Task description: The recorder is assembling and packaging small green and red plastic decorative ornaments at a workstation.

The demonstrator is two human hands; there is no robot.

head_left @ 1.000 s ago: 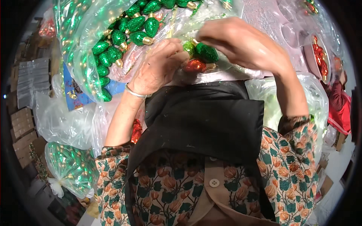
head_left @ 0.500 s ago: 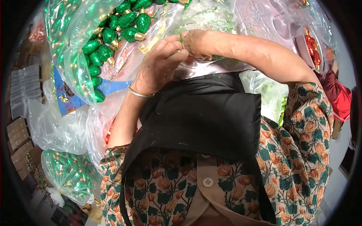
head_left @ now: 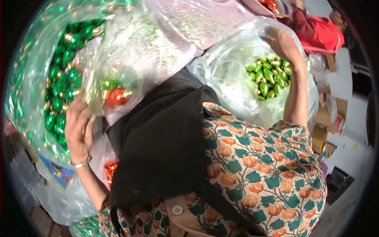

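Note:
My left hand (head_left: 80,128) is at the near edge of a pile of glittery green bulb-shaped ornaments (head_left: 61,85) with gold caps. Its fingers are bent inward, and whatever they may hold is hidden. Just beyond the knuckles, a light green ornament (head_left: 107,83) and a red ornament (head_left: 117,96) lie close together by clear plastic film. On the right, my right hand (head_left: 282,45) reaches over the mouth of a clear plastic bag (head_left: 225,79); blur hides the state of its fingers. Lower in that bag sit several shiny light green ornaments (head_left: 270,77).
A pink, glitter-strewn table surface (head_left: 213,19) spreads ahead. Red ornaments lie in a tray (head_left: 258,8) at the far edge. Another person in red (head_left: 323,33) is at the far right. Cardboard boxes (head_left: 329,112) stand on the floor at right.
My hands, close together over the table before, are now far apart. The right has swung to the bag at right, the left lies by the green ornaments. The view has turned rightward.

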